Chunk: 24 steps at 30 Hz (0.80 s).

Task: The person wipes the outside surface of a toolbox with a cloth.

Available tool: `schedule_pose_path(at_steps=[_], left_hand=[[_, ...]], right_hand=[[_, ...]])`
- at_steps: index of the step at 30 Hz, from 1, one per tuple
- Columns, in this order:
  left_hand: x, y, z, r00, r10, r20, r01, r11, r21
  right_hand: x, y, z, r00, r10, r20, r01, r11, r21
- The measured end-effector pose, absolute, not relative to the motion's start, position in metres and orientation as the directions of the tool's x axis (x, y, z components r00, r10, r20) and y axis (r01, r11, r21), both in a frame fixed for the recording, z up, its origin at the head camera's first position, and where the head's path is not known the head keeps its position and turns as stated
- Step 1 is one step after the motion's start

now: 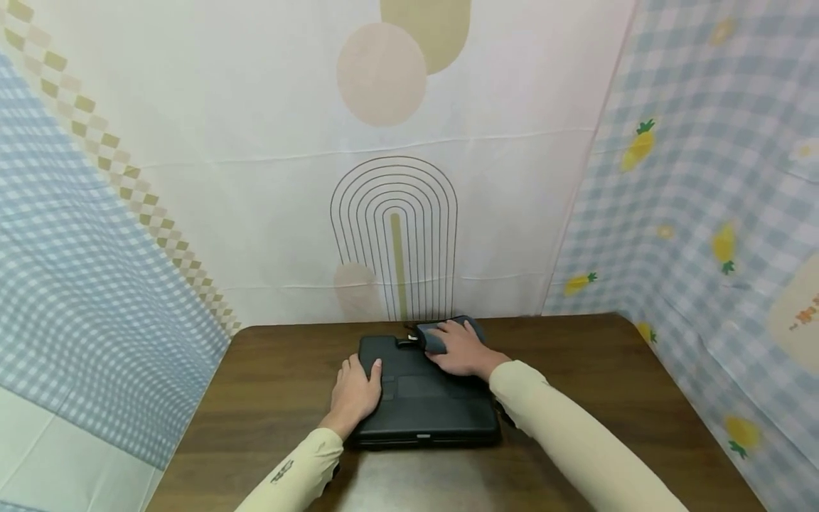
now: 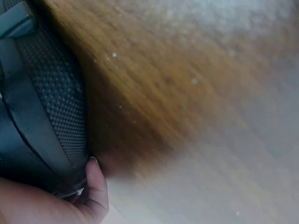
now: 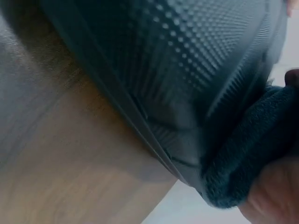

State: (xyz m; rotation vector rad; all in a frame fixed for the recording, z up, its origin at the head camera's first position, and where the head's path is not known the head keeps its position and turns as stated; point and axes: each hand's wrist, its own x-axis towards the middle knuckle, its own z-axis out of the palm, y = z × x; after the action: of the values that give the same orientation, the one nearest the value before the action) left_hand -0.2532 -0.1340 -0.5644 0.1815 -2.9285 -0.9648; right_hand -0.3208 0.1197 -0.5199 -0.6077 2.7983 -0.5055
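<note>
A flat black case (image 1: pixel 441 416) with a notched back edge lies on the wooden table. My left hand (image 1: pixel 355 392) grips its left edge, thumb on the top face and fingers down the side. Up close in the left wrist view, the case (image 2: pixel 60 107) shows a dimpled texture, and a fingertip curls at its corner. At the back right, my right hand (image 1: pixel 462 348) holds a dark blue-grey cloth (image 1: pixel 435 344) against the case. The right wrist view has this fuzzy cloth (image 3: pixel 247 140) folded over the case's corner, between thumb and fingers.
Brown wood grain marks the table (image 1: pixel 275 398), whose back edge meets a white patterned curtain (image 1: pixel 256 227). Blue checked cloth hangings (image 1: pixel 678 185) flank both sides. A dark strap-like piece pokes out beside the case near my right sleeve (image 1: pixel 563 419).
</note>
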Motion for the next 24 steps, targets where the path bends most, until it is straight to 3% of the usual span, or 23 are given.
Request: schedule_pose_path(at_steps=[6,24], left_hand=[[-0.252,-0.136,-0.567,-0.99,-0.141,0.02,-0.099,0.782,0.615],[-0.251,-0.133,-0.567,-0.989,-0.151,-0.012,-0.122,0.754,0.646]], right_hand=[[-0.321,0.106,-0.523,-0.896,-0.406,-0.181,-0.36,0.901,-0.241],[-0.319,0.106,-0.52,-0.906,-0.375,-0.197,-0.336,0.919,-0.205]])
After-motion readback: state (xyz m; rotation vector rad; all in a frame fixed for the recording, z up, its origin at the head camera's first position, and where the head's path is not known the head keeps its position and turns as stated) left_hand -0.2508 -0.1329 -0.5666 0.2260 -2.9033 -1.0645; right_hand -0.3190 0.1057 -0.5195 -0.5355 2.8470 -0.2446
